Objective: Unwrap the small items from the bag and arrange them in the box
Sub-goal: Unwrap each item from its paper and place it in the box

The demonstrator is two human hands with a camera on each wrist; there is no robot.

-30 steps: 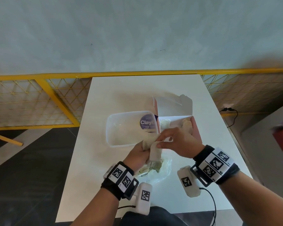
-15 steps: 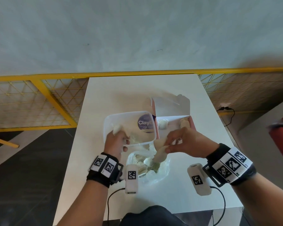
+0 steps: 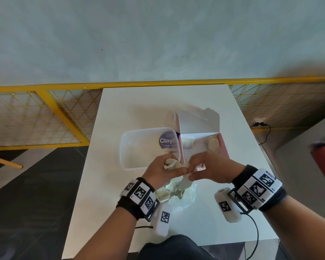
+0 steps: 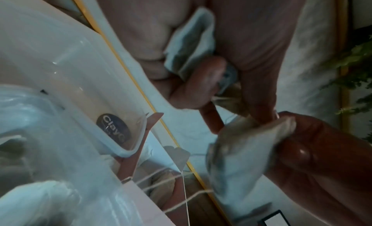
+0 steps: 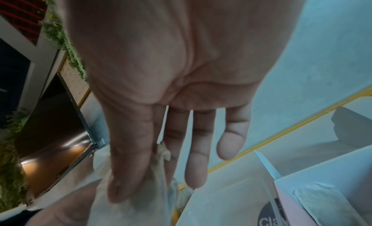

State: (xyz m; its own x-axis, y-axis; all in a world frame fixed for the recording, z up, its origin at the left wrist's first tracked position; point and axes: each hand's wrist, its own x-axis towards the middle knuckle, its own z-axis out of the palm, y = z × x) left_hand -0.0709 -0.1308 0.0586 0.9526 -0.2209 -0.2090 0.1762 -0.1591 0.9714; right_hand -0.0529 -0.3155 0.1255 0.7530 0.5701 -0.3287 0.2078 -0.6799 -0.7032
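Just above the clear plastic bag (image 3: 184, 198), which holds more sachets, both hands meet over a beige tea bag (image 3: 186, 182) with a string. My left hand (image 3: 176, 168) pinches one end of it and keeps a crumpled white wrapper (image 4: 191, 41) tucked in its palm. My right hand (image 3: 192, 172) pinches the other end between thumb and forefinger; its other fingers are straight in the right wrist view, and the tea bag (image 5: 141, 197) hangs below them. The open pink box (image 3: 224, 147) behind the hands holds a white item (image 3: 187, 142) and a beige one (image 3: 213, 144).
A clear plastic container (image 3: 124, 162) with a purple label stands left of the box, touching it. The white table (image 3: 120, 109) ends at a yellow mesh railing (image 3: 45, 113). A cable (image 3: 255, 233) runs from my right wrist over the table's near edge.
My left hand has come back from over the clear container to join the right hand above the bag. It now pinches the tea bag that the right hand was holding alone.
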